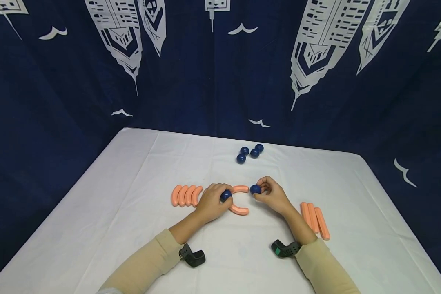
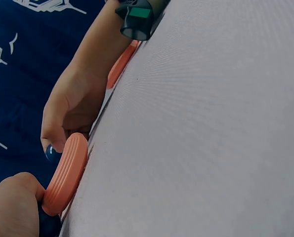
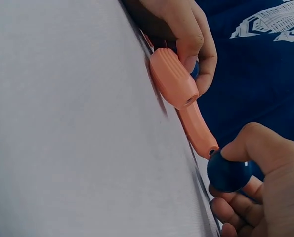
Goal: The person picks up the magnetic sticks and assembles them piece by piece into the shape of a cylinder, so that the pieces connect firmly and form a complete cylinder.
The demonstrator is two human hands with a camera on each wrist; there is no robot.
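Note:
My left hand (image 1: 210, 203) grips a dark blue ball (image 1: 226, 196) between thumb and fingers. From beside that ball two curved orange pieces, a far one (image 1: 241, 189) and a near one (image 1: 239, 210), extend rightward like an open ring. My right hand (image 1: 275, 199) pinches a second blue ball (image 3: 229, 171) with thumb and fingertips, right at the free end of the far curved piece (image 3: 198, 129). In the right wrist view, small holes show in the ends of both pieces. The left palm hides where the pieces meet the left ball.
Several curved orange pieces (image 1: 182, 195) lie in a row left of my left hand. Three straight orange sticks (image 1: 315, 220) lie beside my right forearm. Several blue balls (image 1: 244, 151) sit near the far edge of the white-covered table (image 1: 139, 228). A dark blue patterned curtain (image 1: 213, 81) hangs behind.

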